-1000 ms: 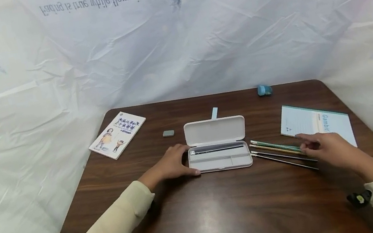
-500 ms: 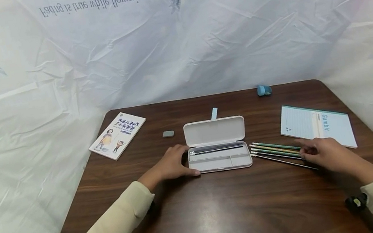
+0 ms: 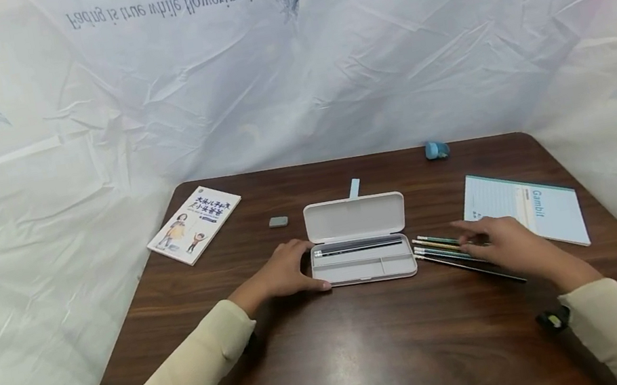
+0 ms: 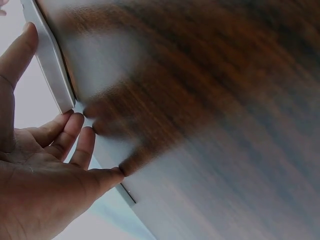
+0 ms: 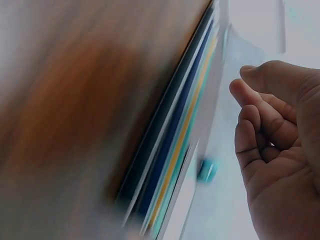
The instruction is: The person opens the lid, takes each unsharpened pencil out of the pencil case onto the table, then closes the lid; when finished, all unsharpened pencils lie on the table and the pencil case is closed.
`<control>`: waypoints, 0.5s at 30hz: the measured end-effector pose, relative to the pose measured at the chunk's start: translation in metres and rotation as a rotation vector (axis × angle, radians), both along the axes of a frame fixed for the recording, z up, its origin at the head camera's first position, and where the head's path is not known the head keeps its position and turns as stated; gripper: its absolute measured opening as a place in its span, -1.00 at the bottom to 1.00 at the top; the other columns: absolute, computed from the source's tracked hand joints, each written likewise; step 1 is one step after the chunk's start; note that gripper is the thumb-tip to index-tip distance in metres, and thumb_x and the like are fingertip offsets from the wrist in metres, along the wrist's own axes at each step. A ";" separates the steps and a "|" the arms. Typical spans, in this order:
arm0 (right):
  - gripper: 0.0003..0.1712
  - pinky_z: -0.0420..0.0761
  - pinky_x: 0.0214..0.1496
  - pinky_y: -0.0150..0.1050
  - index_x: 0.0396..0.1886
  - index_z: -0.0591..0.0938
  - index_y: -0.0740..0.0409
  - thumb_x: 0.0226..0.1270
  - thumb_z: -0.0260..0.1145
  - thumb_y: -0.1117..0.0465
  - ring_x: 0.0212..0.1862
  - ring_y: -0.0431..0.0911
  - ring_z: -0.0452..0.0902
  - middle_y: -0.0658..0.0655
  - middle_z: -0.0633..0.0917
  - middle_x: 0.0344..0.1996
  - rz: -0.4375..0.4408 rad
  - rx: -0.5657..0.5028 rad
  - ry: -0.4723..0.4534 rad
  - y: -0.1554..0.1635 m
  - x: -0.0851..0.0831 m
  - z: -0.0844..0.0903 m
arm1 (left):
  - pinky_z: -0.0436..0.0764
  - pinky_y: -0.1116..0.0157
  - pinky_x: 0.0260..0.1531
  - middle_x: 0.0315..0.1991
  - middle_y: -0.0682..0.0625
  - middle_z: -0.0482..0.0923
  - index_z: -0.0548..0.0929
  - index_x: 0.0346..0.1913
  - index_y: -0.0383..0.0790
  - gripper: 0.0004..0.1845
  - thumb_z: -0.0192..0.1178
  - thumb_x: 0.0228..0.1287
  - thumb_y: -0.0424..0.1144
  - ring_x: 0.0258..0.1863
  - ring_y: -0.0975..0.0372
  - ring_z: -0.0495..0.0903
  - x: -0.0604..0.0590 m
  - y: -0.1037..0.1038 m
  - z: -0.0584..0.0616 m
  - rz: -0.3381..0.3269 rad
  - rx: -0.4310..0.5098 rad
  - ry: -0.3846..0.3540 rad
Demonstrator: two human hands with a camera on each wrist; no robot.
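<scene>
An open white pencil case (image 3: 353, 272) lies mid-table with its lid tipped back; dark pencils (image 3: 361, 246) fill part of its rear compartment. My left hand (image 3: 281, 271) holds the case's left end, thumb at the front corner and fingers behind; the left wrist view shows the thumb against the case's edge (image 4: 52, 70). Right of the case, several pencils (image 3: 473, 269), green, yellow and dark, lie with their eraser ends towards it. My right hand (image 3: 507, 247) hovers over them with loosely bent fingers. In the right wrist view nothing sits between thumb and fingertips, and the pencils (image 5: 175, 145) are apart from the hand.
A grey eraser (image 3: 278, 222) lies left of the lid, and a white illustrated book (image 3: 194, 224) at the table's left. At the back right is a small blue object (image 3: 437, 150), possibly a sharpener. A notebook (image 3: 553, 211) lies beyond the right hand.
The right hand has moved left along the pencils, towards the case. The spread pencils now lie closer together, apart from a dark one at the front. The left hand has stayed in place.
</scene>
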State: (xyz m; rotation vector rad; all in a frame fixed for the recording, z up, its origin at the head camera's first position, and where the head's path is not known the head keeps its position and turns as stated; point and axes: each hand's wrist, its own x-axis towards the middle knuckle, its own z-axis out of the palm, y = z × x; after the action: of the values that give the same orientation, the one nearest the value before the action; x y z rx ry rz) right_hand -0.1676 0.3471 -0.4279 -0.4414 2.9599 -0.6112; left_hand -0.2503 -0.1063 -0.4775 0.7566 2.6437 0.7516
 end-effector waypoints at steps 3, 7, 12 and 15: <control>-0.38 0.65 -0.18 -0.18 0.58 0.59 0.25 0.63 0.44 0.20 -0.11 -0.18 0.72 0.01 0.86 -0.04 0.058 -0.038 0.001 -0.031 -0.017 0.000 | 0.47 -0.10 0.56 0.54 -0.25 0.50 0.47 0.60 -0.26 0.19 0.58 0.14 0.49 0.54 -0.18 0.43 -0.002 -0.004 -0.008 -0.002 -0.006 0.027; -0.40 0.74 -0.08 -0.11 0.58 0.59 0.23 0.66 0.41 0.20 -0.01 -0.09 0.77 0.03 0.85 0.00 0.150 -0.077 0.010 -0.068 -0.036 -0.007 | 0.46 -0.10 0.57 0.52 -0.25 0.52 0.49 0.59 -0.26 0.16 0.58 0.15 0.48 0.53 -0.17 0.44 -0.001 -0.006 -0.008 -0.001 0.000 0.027; -0.41 0.76 0.01 -0.06 0.56 0.59 0.30 0.63 0.42 0.28 0.07 -0.02 0.76 0.11 0.85 0.04 0.216 -0.081 0.008 -0.100 -0.052 -0.015 | 0.44 -0.08 0.59 0.54 -0.23 0.51 0.49 0.59 -0.24 0.14 0.56 0.17 0.47 0.54 -0.15 0.44 0.000 -0.004 -0.009 -0.007 0.007 0.030; -0.43 0.76 0.02 -0.06 0.54 0.60 0.35 0.62 0.42 0.33 0.06 -0.03 0.75 0.14 0.84 0.03 0.234 -0.062 0.003 -0.109 -0.057 -0.016 | 0.41 -0.12 0.61 0.55 -0.22 0.50 0.48 0.60 -0.23 0.16 0.59 0.13 0.47 0.56 -0.15 0.42 -0.001 -0.004 -0.010 -0.001 0.023 0.031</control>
State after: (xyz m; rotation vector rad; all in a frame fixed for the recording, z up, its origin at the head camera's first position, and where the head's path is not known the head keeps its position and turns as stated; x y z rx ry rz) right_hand -0.2242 0.2378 -0.4442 -0.7806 2.8388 -0.6749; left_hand -0.2510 -0.1104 -0.4874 0.7822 2.6666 0.7769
